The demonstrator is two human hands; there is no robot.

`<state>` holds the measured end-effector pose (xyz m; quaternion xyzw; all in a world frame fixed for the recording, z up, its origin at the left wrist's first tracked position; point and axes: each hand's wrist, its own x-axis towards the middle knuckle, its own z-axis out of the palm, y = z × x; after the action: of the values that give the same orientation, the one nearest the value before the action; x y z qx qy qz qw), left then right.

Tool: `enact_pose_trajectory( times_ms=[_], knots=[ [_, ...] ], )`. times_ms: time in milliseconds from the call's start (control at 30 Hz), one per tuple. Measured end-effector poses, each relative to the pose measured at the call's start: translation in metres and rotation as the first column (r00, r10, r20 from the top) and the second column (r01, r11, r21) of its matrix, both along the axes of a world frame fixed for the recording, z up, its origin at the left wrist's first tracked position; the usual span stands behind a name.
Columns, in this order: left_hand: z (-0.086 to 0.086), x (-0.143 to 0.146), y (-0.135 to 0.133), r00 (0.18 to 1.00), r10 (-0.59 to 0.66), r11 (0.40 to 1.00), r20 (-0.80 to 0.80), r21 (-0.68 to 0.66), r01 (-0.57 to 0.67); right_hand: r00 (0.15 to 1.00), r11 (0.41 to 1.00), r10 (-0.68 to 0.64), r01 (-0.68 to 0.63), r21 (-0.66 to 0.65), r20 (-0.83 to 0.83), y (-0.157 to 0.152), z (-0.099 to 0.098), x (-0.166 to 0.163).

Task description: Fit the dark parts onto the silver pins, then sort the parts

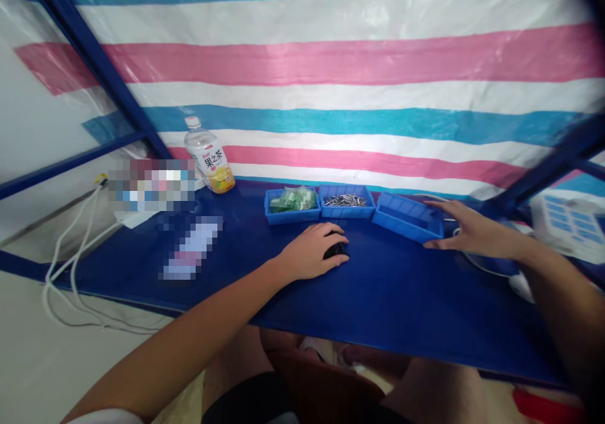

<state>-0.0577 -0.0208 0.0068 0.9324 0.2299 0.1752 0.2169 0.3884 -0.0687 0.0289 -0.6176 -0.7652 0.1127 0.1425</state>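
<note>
My left hand (312, 251) rests on the blue table (387, 298), its fingers curled over a small dark object (336, 249) that I cannot name. My right hand (466, 229) grips the right end of an empty blue bin (406, 215), which sits tilted at the table's back right. Left of that bin stand two more blue bins side by side: one holds small metal parts (346, 200), the other green packets (292, 200).
A drink bottle (208, 156) with yellow liquid stands at the back left. White cables (70, 260) hang off the table's left edge. A white power strip (570, 222) lies at the far right. A striped tarp covers the wall behind. Blue frame bars rise at both sides.
</note>
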Motion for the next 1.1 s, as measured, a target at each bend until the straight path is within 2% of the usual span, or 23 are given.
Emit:
enact_pose_trajectory(
  times_ms=[233, 333, 433, 533, 633, 733, 833, 933, 1100],
  knots=[
    [0.003, 0.001, -0.001, 1.0, 0.006, 1.0, 0.004, -0.015, -0.006, 0.997, 0.999, -0.041, 0.043, -0.028, 0.067, -0.006, -0.004, -0.001],
    [0.002, 0.001, 0.0, 1.0, 0.007, 1.0, 0.004, -0.013, -0.007, 0.996, 0.996, -0.028, 0.034, -0.08, 0.084, -0.006, 0.006, -0.012],
    [0.001, 0.002, 0.0, 1.0, 0.004, 1.0, -0.001, -0.018, -0.004, 0.997, 0.997, -0.063, 0.064, -0.031, 0.037, 0.0, 0.024, -0.029],
    [0.0, 0.002, 0.001, 1.0, 0.005, 1.0, 0.005, -0.022, -0.005, 0.998, 1.0, 0.008, -0.008, 0.001, -0.054, 0.016, 0.044, -0.056],
    [-0.001, 0.002, 0.001, 1.0, 0.005, 1.0, 0.02, -0.022, -0.005, 0.99, 0.994, 0.105, -0.107, -0.014, -0.09, 0.039, 0.053, -0.088],
    [0.0, 0.002, 0.002, 1.0, -0.006, 1.0, 0.027, -0.03, 0.007, 0.986, 0.987, 0.163, -0.163, 0.011, -0.03, 0.066, 0.052, -0.117],
    [0.0, 0.003, 0.002, 1.0, -0.008, 0.999, 0.025, -0.04, 0.009, 0.979, 0.978, 0.206, -0.205, -0.039, 0.015, 0.092, 0.046, -0.137],
    [0.001, 0.003, 0.002, 1.0, -0.002, 0.999, 0.024, -0.043, 0.003, 0.972, 0.969, 0.233, -0.23, -0.086, 0.024, 0.113, 0.041, -0.147],
    [0.001, 0.003, 0.002, 1.0, 0.002, 0.998, 0.025, -0.058, 0.0, 0.971, 0.97, 0.238, -0.237, -0.052, 0.008, 0.125, 0.042, -0.148]
  ],
)
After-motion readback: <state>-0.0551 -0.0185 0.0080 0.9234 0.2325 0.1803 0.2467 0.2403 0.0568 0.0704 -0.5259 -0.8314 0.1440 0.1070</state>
